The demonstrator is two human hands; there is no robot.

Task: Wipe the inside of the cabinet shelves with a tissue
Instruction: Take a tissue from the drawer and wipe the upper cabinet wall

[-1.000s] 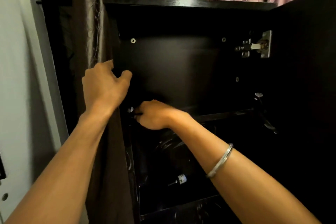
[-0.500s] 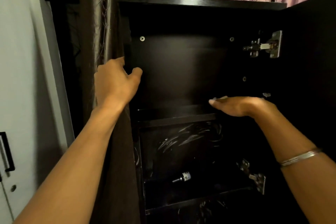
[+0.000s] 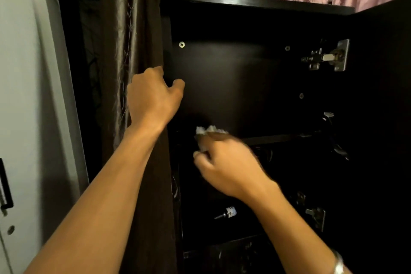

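Two hands are at work in the dark cabinet (image 3: 233,78). The left hand (image 3: 153,95), at about ten o'clock from the centre of the view, curls its fingers round the cabinet's left side panel and holds the brown curtain (image 3: 133,55) back against it. The right hand (image 3: 226,162), just below centre, pinches a crumpled white tissue (image 3: 205,132); the tissue sticks up from the fingers and sits at the front edge of the upper shelf (image 3: 278,139), toward its left end. The hand is blurred, so whether the tissue is pressed to the board or just off it cannot be told.

The step in hand looks like the wiping of this upper shelf, near its left front corner. Judging by the streaks visible on the boards lower down, toward six o'clock, more wiping is left there. A small bottle (image 3: 226,212) lies on its side on the lower shelf, at six o'clock from the right hand, and two metal hinges (image 3: 327,58) sit on the right wall at two and five o'clock.

The next move probably calls for flat pressure on the tissue and a sweep toward three o'clock along the board, reaching the back edge while steering clear of the loose wires (image 3: 333,135) at the right end.
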